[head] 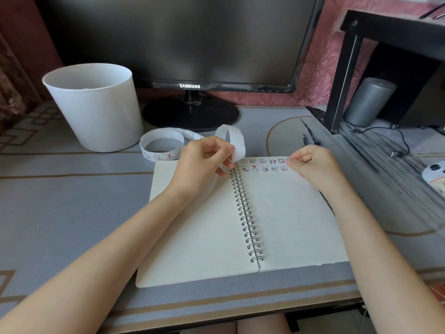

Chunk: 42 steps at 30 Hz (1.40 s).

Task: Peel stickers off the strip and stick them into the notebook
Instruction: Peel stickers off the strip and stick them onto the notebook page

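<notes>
An open spiral notebook (289, 213) lies on the desk before me, with two rows of small cartoon stickers (263, 164) along the top of its right page. A long white sticker strip (159, 150) curls on the desk behind the notebook and loops up over the binding. My left hand (204, 162) pinches the loop end of the strip above the top of the spiral. My right hand (310, 165) rests at the right end of the sticker rows, thumb and forefinger pressed together on the page; I cannot see whether a sticker is under them.
A white bucket (96, 109) stands at the back left. A Samsung monitor (190, 44) on its stand fills the back. A black shelf frame (342, 75) and grey cylinder (368, 102) are at the right, with a cable (397, 153) on the desk.
</notes>
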Available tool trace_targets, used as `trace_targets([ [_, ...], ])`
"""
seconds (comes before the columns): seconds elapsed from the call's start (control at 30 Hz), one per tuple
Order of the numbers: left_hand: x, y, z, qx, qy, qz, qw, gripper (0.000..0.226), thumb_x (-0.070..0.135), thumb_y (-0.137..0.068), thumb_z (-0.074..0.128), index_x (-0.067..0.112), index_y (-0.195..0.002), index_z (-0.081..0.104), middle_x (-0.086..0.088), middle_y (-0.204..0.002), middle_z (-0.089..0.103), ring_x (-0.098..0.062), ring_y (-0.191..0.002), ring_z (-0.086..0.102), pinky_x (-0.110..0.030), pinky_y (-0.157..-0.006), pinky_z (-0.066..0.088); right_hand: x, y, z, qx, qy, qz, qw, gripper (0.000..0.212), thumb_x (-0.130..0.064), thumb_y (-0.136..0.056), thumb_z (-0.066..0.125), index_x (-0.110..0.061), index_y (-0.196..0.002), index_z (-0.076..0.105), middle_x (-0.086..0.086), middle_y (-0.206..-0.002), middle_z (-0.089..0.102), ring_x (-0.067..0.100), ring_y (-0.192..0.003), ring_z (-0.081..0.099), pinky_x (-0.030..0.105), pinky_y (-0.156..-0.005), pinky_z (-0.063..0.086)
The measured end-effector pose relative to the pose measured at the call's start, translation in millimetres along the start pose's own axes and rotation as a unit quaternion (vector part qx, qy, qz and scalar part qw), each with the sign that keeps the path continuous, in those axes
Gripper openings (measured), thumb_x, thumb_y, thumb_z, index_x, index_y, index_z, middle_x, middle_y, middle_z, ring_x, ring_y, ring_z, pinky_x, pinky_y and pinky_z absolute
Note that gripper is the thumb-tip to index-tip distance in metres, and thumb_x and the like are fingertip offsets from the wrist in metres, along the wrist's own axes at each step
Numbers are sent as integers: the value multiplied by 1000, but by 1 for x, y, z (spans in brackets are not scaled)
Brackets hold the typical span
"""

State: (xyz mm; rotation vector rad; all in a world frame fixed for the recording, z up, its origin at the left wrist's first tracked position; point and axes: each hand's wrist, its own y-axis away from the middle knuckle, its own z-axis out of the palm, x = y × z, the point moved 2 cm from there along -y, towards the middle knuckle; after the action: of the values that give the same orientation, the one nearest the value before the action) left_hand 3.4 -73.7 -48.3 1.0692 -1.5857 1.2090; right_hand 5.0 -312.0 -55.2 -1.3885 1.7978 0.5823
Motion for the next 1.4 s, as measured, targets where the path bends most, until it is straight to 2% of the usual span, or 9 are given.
trace_targets([
  [0.1,-1,0,0,1,-3,-1,1000,19,11,-95,55,0,-84,66,-11,-74,67,-13,-66,65,-24,-59,55,0,0,2,7,7,-1,1000,16,-20,-80,74,-12,-87,62,-5,-73,58,8,-63,52,19,-53,36],
  [0.2,-1,0,0,0,-2,2,1000,20,12,-96,55,1,-83,66,-12,-75,67,-13,-66,65,-23,-57,53,4,-3,2,15,30,-3,999,6,-13,-84,67,-11,-88,63,-6,-72,57,16,-73,55,20,-56,38],
  [0.3,1,0,0,6,-1,9,1000,19,13,-95,56,1,-83,65,-10,-77,66,-10,-66,65,-21,-49,48,4,-4,2,19,23,-13,999,2,-12,-85,63,-13,-87,64,-7,-72,58,13,-67,53,23,-59,38],
  [0.43,2,0,-1,9,8,20,1000,19,13,-95,56,0,-85,64,-13,-81,66,-11,-66,65,-21,-47,44,-20,6,2,49,-55,-131,989,3,-18,-88,62,-19,-85,64,-8,-81,65,1,-70,55,20,-69,40],
  [0.5,4,0,0,8,19,22,1000,17,12,-95,56,1,-85,64,-12,-80,64,-12,-66,64,-21,-48,44,-36,16,7,19,-82,-197,977,3,-17,-89,62,-18,-88,64,-9,-87,67,-1,-78,56,15,-71,40],
  [0.63,8,2,1,5,44,27,999,15,10,-95,56,6,-83,62,-5,-76,62,-12,-65,63,-22,-50,45,-51,31,20,-81,-92,-254,959,12,-12,-84,69,-17,-93,65,-10,-95,68,11,-88,58,28,-71,43],
  [0.83,11,4,3,-8,77,28,997,13,8,-95,55,2,-86,61,-4,-71,59,-9,-62,63,-21,-51,50,-56,35,27,-108,-139,-262,949,20,-5,-80,72,-20,-88,60,-8,-81,67,4,-79,60,28,-68,43],
  [1.1,12,4,4,-30,98,29,994,15,8,-96,54,5,-82,61,3,-67,62,-12,-64,63,-23,-53,52,-58,38,28,-113,-143,-266,947,19,-5,-78,73,-12,-90,61,-11,-83,64,1,-78,58,26,-66,43],
  [1.4,10,6,6,-49,62,31,996,11,12,-92,60,6,-86,67,-8,-80,66,-15,-70,63,-30,-58,55,-55,32,29,-98,-215,-238,942,17,-5,-81,71,-21,-83,64,-8,-78,66,10,-76,58,29,-66,46],
])
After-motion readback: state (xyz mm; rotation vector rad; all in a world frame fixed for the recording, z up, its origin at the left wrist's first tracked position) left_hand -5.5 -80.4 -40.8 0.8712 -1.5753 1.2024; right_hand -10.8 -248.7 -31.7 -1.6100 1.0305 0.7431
